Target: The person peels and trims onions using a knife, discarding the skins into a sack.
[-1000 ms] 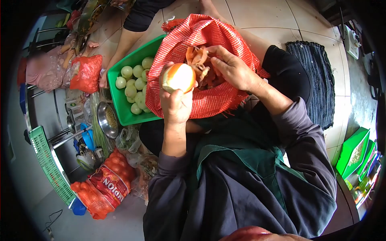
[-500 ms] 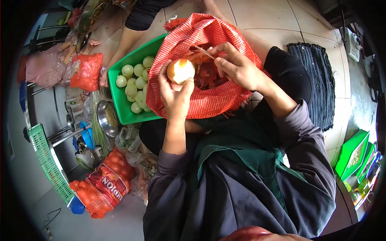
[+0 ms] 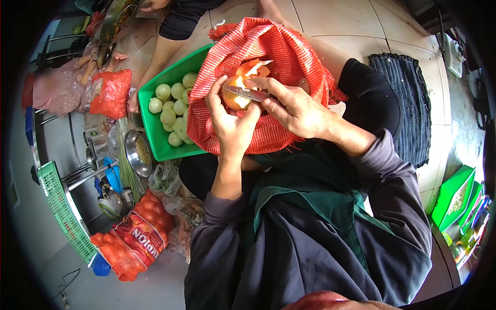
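Note:
My left hand is wrapped round a partly peeled onion, its brown skin lifting in a loose flap at the top. In my right hand is a knife, its blade lying across the onion's near side and its handle hidden in my fingers. The thumb and forefinger of that hand press close to the blade and the peel. Both hands are above the open mouth of a red-and-white woven sack. Left of the sack, a green crate holds several peeled onions.
A red mesh bag of onions lies on the floor at lower left. Near it are a metal bowl and a green basket. A dark woven mat lies to the right. Another person's leg stretches beside the crate.
My right hand has moved left and down, bringing the knife blade onto the onion. A flap of skin now stands up from the onion. Another person's hand has appeared at the top left.

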Available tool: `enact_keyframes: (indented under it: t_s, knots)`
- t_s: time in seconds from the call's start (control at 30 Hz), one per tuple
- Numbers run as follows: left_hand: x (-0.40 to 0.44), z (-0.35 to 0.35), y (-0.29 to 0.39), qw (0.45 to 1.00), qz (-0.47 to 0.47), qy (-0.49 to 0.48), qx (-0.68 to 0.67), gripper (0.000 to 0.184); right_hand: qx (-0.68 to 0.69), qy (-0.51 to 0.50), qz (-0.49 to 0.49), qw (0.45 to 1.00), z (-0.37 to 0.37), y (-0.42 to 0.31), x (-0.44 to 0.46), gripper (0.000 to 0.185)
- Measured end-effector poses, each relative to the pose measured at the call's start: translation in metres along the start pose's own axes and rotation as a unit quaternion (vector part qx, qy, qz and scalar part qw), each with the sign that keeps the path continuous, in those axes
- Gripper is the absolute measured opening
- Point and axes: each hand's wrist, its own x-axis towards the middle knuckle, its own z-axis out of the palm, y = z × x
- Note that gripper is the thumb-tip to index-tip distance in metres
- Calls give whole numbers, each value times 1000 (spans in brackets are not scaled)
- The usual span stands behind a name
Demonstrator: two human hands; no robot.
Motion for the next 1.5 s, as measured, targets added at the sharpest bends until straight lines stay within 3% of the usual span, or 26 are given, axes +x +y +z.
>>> enact_keyframes:
  t_s: [0.07, 0.2, 0.3, 0.47, 0.67, 0.93, 1.13, 1.27, 1.37, 1.43, 1.5]
  knots:
    - [-1, 0, 0, 1000, -3, -1, -5, 73, -17, 20, -18, 999, 1, 2, 1, 33]
    - [-3, 1, 2, 998, -16, -13, -52, 73, 97, -14, 78, 992, -8, -6, 5, 32]
    - [-2, 2, 10, 997, -33, -17, -62, 72, 95, -82, 138, 982, -17, -7, 4, 36]
    - [-2, -3, 3, 1000, -11, -4, -7, 73, 46, -51, 34, 997, -8, -6, 0, 40]
    - [-2, -3, -1, 997, 20, 22, 67, 75, -7, -53, 36, 998, -2, -1, -1, 38]
    - [0, -1, -8, 990, 53, 38, 126, 73, -50, 29, -7, 998, 9, 1, -2, 34]
    - [-2, 2, -8, 994, 45, 30, 99, 71, -100, 46, -22, 994, 8, 3, -2, 34]
    - [-3, 4, 2, 1000, -2, 5, -6, 70, -82, 79, -70, 991, 8, 10, 1, 31]
    - [-2, -2, 5, 998, -11, -28, -46, 70, 100, 56, 120, 986, -2, -3, 5, 29]
    - [-4, -3, 17, 996, -30, -48, -69, 71, 28, 75, 73, 994, -8, 2, 7, 31]
    - [-4, -4, 19, 993, -45, -56, -93, 73, 59, 80, 68, 993, -5, 13, 7, 31]
